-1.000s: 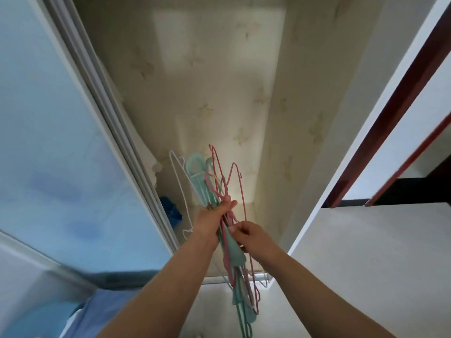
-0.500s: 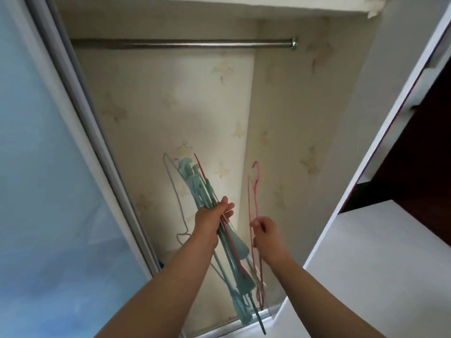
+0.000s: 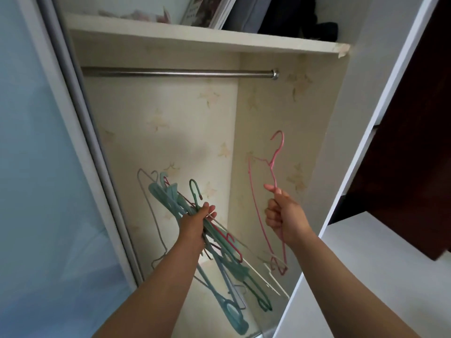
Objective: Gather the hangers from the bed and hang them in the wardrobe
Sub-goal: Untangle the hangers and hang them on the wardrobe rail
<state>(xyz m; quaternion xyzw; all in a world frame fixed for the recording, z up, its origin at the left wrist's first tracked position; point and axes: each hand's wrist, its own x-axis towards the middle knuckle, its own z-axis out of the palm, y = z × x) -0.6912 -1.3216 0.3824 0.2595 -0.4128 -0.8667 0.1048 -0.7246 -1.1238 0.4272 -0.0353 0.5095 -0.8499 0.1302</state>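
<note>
Left hand [image 3: 195, 222] grip closed round hanger bundle [image 3: 175, 203]; right hand [image 3: 284, 217] grip pinches pink hanger [image 3: 274, 164].

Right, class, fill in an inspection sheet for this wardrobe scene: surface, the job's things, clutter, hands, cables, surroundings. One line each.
Surface: wardrobe rail runs under the top shelf; no hanger on it.
Job's things: pink hanger held apart, hook up, below the rail; bundle of hangers, mostly teal with pink and white ones, slanting downward.
Clutter: books and dark folded items on the top shelf.
Hands: left hand grips the bundle; right hand grips the pink hanger.
Cables: nothing seen.
Surroundings: sliding door to the left; star-patterned back wall; white side panel to the right.
</note>
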